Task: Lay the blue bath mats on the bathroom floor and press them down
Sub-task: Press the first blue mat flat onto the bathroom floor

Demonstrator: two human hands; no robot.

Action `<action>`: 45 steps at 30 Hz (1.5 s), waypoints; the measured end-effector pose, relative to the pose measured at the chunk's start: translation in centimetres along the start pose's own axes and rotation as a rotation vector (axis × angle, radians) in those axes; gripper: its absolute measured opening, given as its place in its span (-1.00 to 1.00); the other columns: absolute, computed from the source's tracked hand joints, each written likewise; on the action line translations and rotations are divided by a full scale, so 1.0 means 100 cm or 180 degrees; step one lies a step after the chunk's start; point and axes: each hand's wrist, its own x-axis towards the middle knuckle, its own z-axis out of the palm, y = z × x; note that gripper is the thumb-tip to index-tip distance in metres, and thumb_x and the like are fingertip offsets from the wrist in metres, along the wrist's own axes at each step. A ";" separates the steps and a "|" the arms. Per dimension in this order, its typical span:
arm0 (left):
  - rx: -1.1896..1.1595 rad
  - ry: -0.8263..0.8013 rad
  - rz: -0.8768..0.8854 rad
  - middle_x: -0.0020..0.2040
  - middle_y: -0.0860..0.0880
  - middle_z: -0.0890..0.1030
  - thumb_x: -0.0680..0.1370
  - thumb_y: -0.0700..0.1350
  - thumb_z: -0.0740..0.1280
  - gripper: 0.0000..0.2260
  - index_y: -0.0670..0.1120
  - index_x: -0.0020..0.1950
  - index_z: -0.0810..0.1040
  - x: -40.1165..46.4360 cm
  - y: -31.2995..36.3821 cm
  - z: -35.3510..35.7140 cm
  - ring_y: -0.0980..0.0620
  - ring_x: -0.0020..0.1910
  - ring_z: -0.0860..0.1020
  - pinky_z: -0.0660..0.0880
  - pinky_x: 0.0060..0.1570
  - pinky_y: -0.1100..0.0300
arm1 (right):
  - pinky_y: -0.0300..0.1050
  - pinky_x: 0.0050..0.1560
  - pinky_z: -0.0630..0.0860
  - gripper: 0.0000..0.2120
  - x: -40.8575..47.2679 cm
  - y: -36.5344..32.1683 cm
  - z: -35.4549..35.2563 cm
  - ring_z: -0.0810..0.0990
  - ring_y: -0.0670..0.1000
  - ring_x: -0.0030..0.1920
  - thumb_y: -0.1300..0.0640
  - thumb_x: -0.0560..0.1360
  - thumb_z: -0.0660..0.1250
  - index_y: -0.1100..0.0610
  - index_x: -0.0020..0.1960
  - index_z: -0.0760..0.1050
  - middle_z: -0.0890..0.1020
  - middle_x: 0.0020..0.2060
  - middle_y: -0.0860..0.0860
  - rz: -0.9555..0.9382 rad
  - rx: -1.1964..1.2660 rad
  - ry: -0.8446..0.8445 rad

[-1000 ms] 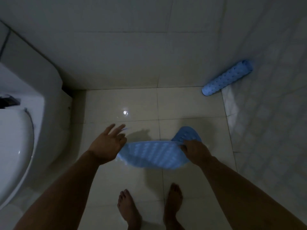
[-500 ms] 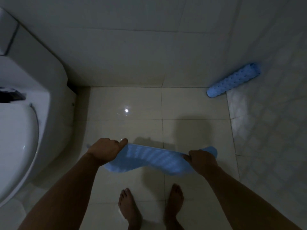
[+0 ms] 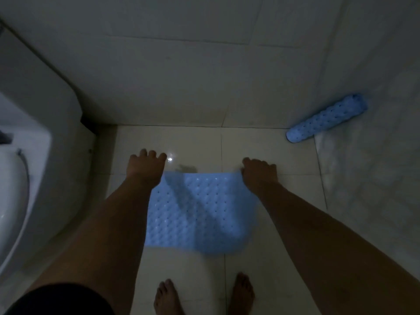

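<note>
Over the pale tiled floor (image 3: 186,142), just in front of the person's bare feet (image 3: 204,296), a blue bath mat (image 3: 200,212) hangs spread out flat between two outstretched arms, its bumpy, hole-dotted face turned up toward the person. The left hand (image 3: 145,167) grips the mat's far left corner with its fingers curled over the edge, knuckles up. The right hand (image 3: 259,173) grips the far right corner the same way, fingers bent round the edge. The far edge of the mat runs straight between the two hands, and the near edge droops toward the feet; whether that near edge touches the tiles I cannot tell in this dim light. A second blue mat (image 3: 327,119), rolled into a tube, lies well off to the right, at the foot of the back wall (image 3: 181,76) where it meets the patterned side wall (image 3: 375,178). On the left stands a white toilet (image 3: 27,155), with a thin hose (image 3: 25,169) curving along its side. A small bright spot of light glints on the floor tile just beside the left hand's fingers. A dark sleeve (image 3: 61,298) shows at the lower left corner.
</note>
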 end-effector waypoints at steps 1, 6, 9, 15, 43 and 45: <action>0.0024 0.0012 0.0003 0.49 -0.17 0.39 0.62 -0.13 0.31 -0.43 -0.01 0.60 0.19 0.000 0.007 0.000 -0.24 0.51 0.32 0.44 0.32 -0.13 | 0.18 0.32 0.39 -0.64 0.001 -0.007 0.000 0.52 0.18 0.27 -0.02 0.69 0.06 0.04 0.45 0.31 0.54 0.28 0.09 -0.0013 0.0019 -0.0034; -0.0096 -0.0225 0.0059 0.59 -0.18 0.25 0.63 -0.07 0.29 -0.40 -0.03 0.63 0.14 -0.020 0.032 0.023 -0.28 0.63 0.10 0.31 0.45 -0.18 | 0.19 0.30 0.41 -0.60 -0.030 -0.036 0.025 0.50 0.19 0.30 -0.09 0.69 0.08 0.05 0.45 0.31 0.51 0.31 0.11 0.0005 0.0141 -0.0293; -0.0193 -0.0425 0.0108 0.61 -0.19 0.20 0.65 -0.08 0.26 -0.41 -0.03 0.64 0.11 -0.032 0.040 0.043 -0.29 0.64 0.07 0.26 0.50 -0.21 | 0.16 0.30 0.39 -0.56 -0.048 -0.050 0.037 0.47 0.19 0.33 -0.14 0.69 0.06 0.05 0.48 0.29 0.48 0.35 0.12 0.0046 0.0139 -0.0577; -0.0594 -0.0615 0.0158 0.63 -0.17 0.18 0.65 -0.08 0.24 -0.43 -0.02 0.63 0.12 -0.046 0.045 0.083 -0.28 0.65 0.02 0.21 0.53 -0.22 | 0.18 0.31 0.42 -0.50 -0.056 -0.071 0.063 0.46 0.19 0.35 -0.20 0.67 0.07 0.05 0.50 0.27 0.46 0.37 0.13 0.0109 0.0284 -0.0718; -0.1367 0.0143 -0.0175 0.54 -0.08 -0.59 0.38 0.67 -0.02 0.01 0.24 0.57 -0.48 0.243 0.127 0.388 -0.27 0.53 -0.53 -0.28 0.46 -0.52 | 0.56 0.46 0.02 0.27 0.228 -0.092 0.385 -0.29 0.26 0.62 -0.70 0.20 0.16 -0.11 0.62 -0.35 -0.36 0.61 0.10 0.1154 0.1342 0.0051; -0.1324 0.0065 -0.0157 0.56 -0.08 -0.56 0.39 0.65 0.06 0.02 0.24 0.59 -0.44 0.246 0.125 0.382 -0.28 0.56 -0.49 -0.27 0.47 -0.50 | 0.57 0.45 0.04 0.26 0.230 -0.092 0.381 -0.27 0.29 0.62 -0.69 0.22 0.18 -0.09 0.62 -0.33 -0.35 0.61 0.13 0.1119 0.1299 0.0022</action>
